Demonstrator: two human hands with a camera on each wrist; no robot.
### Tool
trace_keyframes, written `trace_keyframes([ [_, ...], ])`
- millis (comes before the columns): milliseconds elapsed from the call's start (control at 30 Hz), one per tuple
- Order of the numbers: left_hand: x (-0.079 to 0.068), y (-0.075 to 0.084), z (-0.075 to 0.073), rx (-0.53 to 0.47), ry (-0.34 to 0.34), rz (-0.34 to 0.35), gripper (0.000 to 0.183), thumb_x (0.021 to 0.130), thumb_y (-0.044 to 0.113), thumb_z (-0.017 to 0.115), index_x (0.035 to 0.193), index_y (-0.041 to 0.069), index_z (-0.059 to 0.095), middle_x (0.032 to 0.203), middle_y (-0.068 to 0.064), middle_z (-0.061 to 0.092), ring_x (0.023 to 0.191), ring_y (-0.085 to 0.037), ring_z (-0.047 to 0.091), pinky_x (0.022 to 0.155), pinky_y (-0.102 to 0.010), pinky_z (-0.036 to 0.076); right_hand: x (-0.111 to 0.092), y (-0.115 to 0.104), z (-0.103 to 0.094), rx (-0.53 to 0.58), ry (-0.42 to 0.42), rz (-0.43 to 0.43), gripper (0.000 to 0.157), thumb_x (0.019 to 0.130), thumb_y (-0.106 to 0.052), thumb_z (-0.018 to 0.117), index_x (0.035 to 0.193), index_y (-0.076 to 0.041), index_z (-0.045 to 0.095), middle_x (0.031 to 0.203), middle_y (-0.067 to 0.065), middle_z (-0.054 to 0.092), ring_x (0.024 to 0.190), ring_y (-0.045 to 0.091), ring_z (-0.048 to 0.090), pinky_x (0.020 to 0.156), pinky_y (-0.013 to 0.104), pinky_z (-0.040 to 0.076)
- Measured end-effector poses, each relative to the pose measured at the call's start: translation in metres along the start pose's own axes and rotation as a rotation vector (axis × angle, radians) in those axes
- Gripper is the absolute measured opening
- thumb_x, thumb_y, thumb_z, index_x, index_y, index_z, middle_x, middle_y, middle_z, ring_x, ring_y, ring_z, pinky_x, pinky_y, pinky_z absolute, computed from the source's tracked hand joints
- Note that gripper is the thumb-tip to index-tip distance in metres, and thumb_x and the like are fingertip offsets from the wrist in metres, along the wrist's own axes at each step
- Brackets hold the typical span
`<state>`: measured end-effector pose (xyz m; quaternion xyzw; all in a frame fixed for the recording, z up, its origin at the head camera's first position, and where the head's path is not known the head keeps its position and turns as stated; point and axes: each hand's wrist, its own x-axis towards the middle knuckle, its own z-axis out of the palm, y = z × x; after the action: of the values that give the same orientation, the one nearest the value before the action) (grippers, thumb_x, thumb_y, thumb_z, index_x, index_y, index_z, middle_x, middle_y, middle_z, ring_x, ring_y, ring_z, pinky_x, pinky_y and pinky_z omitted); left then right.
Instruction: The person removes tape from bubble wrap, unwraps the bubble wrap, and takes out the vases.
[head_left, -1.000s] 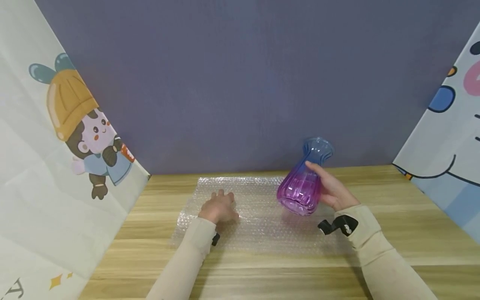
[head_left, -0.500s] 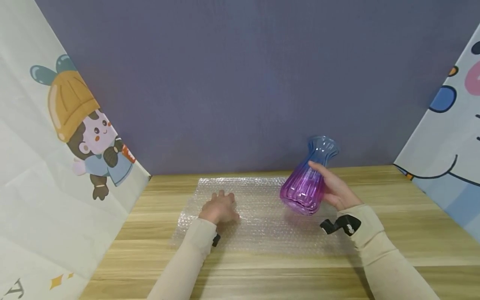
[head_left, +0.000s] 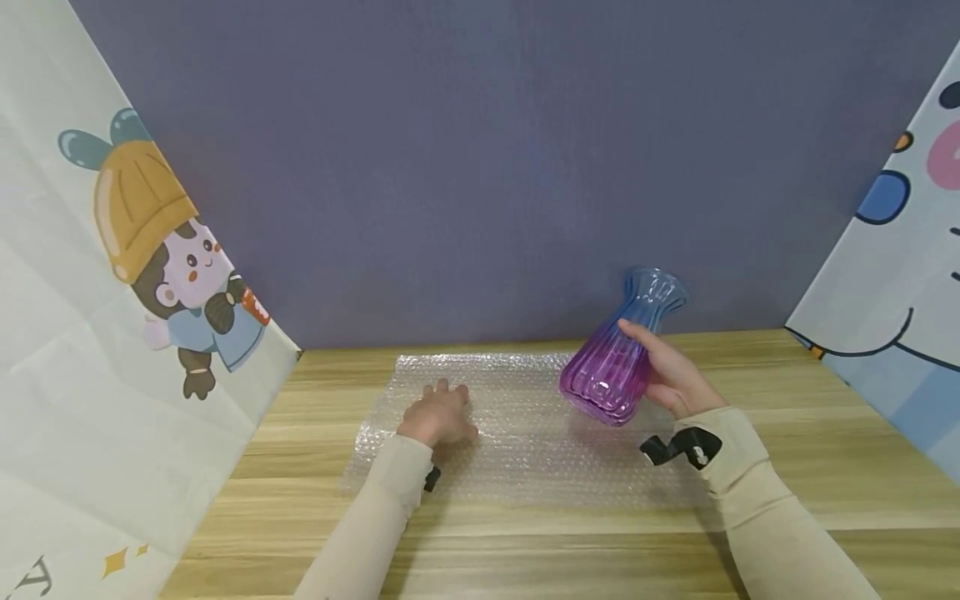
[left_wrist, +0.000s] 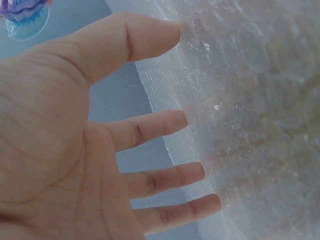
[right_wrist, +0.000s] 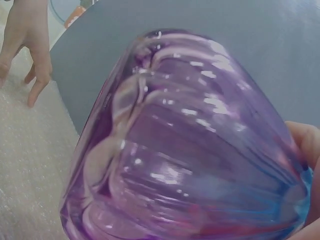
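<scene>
My right hand (head_left: 675,375) grips a ribbed glass vase (head_left: 609,367) around its neck. The vase fades from blue at the flared rim to purple at the base, and it tilts with the rim up and to the right. It is held over the right part of a clear bubble wrap sheet (head_left: 517,442) spread flat. In the right wrist view the purple body of the vase (right_wrist: 185,140) fills the middle. My left hand (head_left: 438,417) is on the left part of the sheet, fingers spread, and the left wrist view shows its fingertips (left_wrist: 172,122) touching the bubble wrap.
The bubble wrap lies on a wood-grain table (head_left: 525,550). A dark grey-blue panel (head_left: 480,167) stands along the back edge. Cartoon-printed white panels rise at the left (head_left: 67,333) and right (head_left: 900,292).
The vase in my right hand has shifted slightly right, its rim tipping further right and its base rising a little. My left hand has stayed in place on the bubble wrap.
</scene>
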<state>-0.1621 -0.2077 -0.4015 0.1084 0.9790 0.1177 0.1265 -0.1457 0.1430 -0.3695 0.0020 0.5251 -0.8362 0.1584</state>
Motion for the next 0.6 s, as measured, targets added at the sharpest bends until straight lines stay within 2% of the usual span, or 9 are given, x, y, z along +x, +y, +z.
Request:
trace_keyframes([
  [467,0.0003,-0.0004,0.0003,0.006,0.008,0.014,0.077,0.078,0.036,0.083,0.145,0.014,0.054,0.163,-0.025,0.032,0.15,-0.051,0.029,0.103,-0.075,0.045,-0.0015,-0.0025,-0.0007,0.05,0.043,-0.03,0.027,0.106,-0.034,0.053,0.124,-0.018,0.041,0.101,-0.007,0.071,0.096,0.009,0.07,0.086,0.028,0.06],
  [600,-0.0005,-0.0003,0.0015,0.01,0.001,0.01,0.078,0.078,0.036,0.083,0.146,0.014,0.053,0.163,-0.025,0.032,0.15,-0.051,0.028,0.103,-0.076,0.043,-0.0032,-0.0023,-0.0003,0.067,0.027,-0.031,0.03,0.105,-0.035,0.054,0.126,-0.018,0.04,0.104,-0.007,0.07,0.098,0.008,0.07,0.088,0.027,0.06],
])
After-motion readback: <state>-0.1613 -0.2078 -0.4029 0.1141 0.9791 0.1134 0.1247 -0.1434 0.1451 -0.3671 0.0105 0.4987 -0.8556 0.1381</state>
